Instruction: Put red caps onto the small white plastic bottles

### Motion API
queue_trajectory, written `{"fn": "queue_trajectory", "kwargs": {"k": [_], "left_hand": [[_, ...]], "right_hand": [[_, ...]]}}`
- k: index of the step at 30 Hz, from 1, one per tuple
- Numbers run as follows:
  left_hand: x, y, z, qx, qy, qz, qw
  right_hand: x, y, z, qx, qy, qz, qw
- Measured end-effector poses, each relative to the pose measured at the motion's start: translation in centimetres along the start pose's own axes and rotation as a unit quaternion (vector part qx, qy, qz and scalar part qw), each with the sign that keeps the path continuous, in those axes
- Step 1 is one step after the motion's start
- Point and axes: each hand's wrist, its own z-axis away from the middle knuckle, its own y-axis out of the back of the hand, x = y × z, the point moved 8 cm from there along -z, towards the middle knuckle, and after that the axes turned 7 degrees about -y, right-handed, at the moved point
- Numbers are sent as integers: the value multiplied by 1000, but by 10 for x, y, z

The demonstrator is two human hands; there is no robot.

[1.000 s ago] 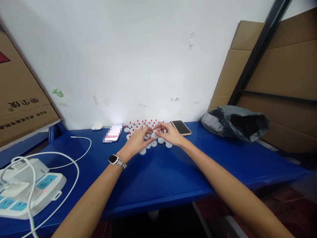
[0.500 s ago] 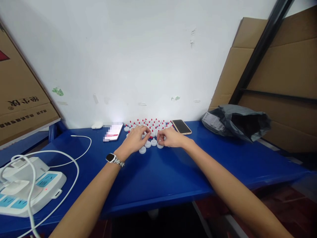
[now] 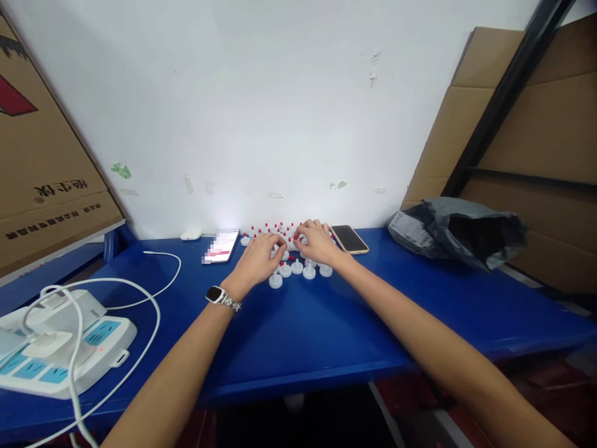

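A cluster of white nozzle caps (image 3: 259, 235), many with small red tips, stands on the blue table. Along the near edge are several white caps (image 3: 308, 272) with no red tip on them. At the left of the cluster is my left hand (image 3: 260, 256), its fingers curled and thumb near the index finger; what they hold, if anything, is hidden. My right hand (image 3: 317, 241) reaches over the middle of the cluster, fingertips closed at a red tip (image 3: 295, 241). Small loose red tips (image 3: 291, 257) lie between the hands.
A lit phone (image 3: 224, 246) and a white earphone case (image 3: 191, 234) lie left of the caps, a dark-screened phone (image 3: 349, 239) right. A grey plastic bag (image 3: 454, 233) sits further right. A power strip (image 3: 102, 354) with white cables occupies the left; cardboard flanks both sides.
My right hand has moved from a cap at the near edge back into the cluster, leaving that cap standing without a red tip. My left hand stays nearly in place. The view has shifted slightly.
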Motion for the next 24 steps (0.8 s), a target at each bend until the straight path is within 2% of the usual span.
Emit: {"fn": "queue_trajectory", "kwargs": {"k": [3,8,14,18,24], "left_hand": [[4,2,0,18,-2,20,1000],[18,0,-1,27,-13,21,999],[27,-9,-4,-10,-55,-39,998],[10,-15,-6,15,-3,79,997],[0,-14,-6,97,49,207,972]], "right_hand": [[-7,17,13,2,23,-80,997],[-25,30,32,-13,64,-190,980],[-31,33,37,-1,22,-280,960],[-35,36,38,-20,25,-312,950],[-36,45,36,-10,29,-309,951]]}}
